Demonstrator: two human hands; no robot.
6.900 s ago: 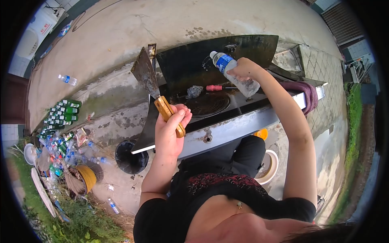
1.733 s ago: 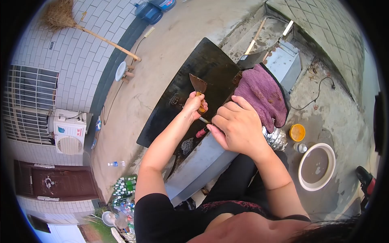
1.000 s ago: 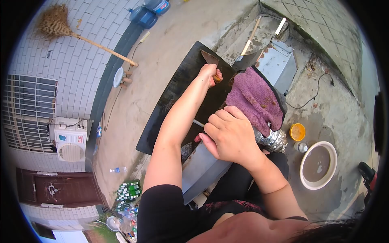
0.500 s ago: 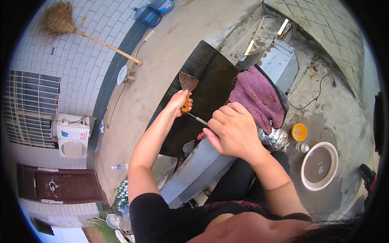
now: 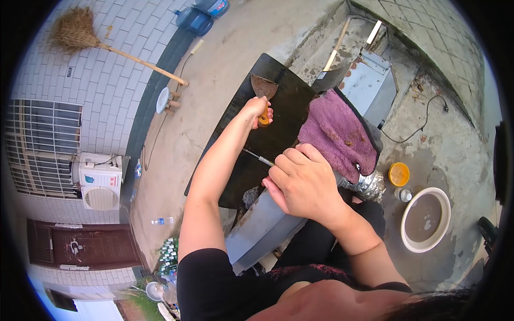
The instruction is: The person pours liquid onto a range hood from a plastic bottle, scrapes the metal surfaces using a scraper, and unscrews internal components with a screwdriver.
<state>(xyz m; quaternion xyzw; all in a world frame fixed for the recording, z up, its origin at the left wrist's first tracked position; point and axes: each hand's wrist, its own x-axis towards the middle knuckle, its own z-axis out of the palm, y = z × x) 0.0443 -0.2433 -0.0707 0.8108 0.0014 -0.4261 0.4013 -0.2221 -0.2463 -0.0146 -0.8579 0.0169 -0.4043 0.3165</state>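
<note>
My left hand (image 5: 258, 112) is closed around the orange handle of a scraper (image 5: 264, 87). Its wide, rusty-brown blade lies over the upper part of a dark, stained panel (image 5: 225, 144). My right hand (image 5: 305, 179) is wrapped round a thin tool with a metal shaft (image 5: 261, 158), which points left over the panel; its handle is hidden in my fist. Below the panel slopes a grey metal housing (image 5: 262, 224), close to my legs. A purple cloth (image 5: 337, 125) hangs over the right side, and a crumpled foil duct (image 5: 369, 186) shows beneath it.
On the wet concrete to the right are a white basin (image 5: 447, 219) of murky water, a yellow tub (image 5: 399, 174) and a small jar (image 5: 403, 195). A metal box (image 5: 367, 77) and a black cable (image 5: 425, 123) lie beyond. A stool (image 5: 162, 100) and broom (image 5: 144, 63) stand by the wall.
My left hand has moved up and to the right across the panel with the scraper. My right hand has shifted slightly left and down, still holding the thin tool.
</note>
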